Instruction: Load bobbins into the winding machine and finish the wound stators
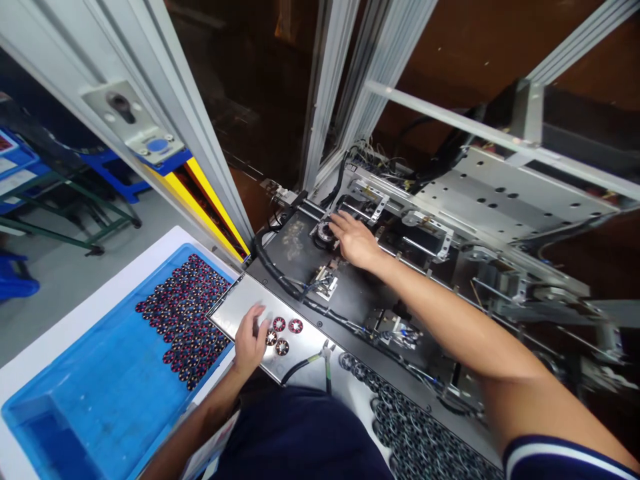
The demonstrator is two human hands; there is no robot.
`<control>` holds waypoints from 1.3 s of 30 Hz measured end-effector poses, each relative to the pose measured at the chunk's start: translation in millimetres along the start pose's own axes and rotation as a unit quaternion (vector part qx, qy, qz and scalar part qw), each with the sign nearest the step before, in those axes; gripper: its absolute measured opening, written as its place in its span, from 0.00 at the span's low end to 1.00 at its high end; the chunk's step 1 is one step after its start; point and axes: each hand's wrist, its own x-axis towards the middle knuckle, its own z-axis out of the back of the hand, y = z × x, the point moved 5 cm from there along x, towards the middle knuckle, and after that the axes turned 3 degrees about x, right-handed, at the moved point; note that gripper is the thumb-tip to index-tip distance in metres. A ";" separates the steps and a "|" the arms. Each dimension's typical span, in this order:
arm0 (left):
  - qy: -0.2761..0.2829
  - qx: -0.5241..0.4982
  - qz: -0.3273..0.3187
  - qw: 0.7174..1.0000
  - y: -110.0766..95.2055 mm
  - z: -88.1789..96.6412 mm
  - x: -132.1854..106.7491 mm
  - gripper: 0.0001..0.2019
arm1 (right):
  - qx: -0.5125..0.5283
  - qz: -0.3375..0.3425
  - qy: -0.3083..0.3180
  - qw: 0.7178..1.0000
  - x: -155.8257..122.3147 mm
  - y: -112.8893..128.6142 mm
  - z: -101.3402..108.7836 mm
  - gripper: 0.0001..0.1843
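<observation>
My right hand point(356, 241) reaches into the machine, its fingers stretched out over a round fixture point(326, 232). Its fingertips are at the fixture's edge; whether they press on a part there is hard to see. On the metal plate point(240, 297), my left hand point(251, 343) is loosely curved, thumb and fingers apart. Right beside it lie several small wound motor stators, among them a red one point(296, 326) and a darker one point(283, 347). Pliers point(326, 357) with dark and green handles lie on the plate's right part.
A blue tray point(115, 373) at left holds many stators in rows. Dark ring-shaped parts point(425, 427) crowd the machine's front ledge. A black cable point(273, 267) runs along the machine bed. Aluminium frame posts point(330, 93) and a yellow-edged strip point(215, 207) border the opening.
</observation>
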 end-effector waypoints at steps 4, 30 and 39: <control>-0.009 -0.003 -0.007 1.000 -0.5 -0.6 2.2 0.20 | -0.014 0.044 0.031 0.998 -7.6 9.3 1.6 0.23; 0.140 -0.077 -0.160 0.974 -106.3 3.5 -78.9 0.20 | 0.019 -0.241 -0.206 0.948 -424.8 156.6 -132.7 0.13; 0.215 -0.089 -0.078 0.969 -108.1 16.0 -97.8 0.17 | 0.049 -0.157 -0.121 0.979 -385.6 159.3 -140.6 0.06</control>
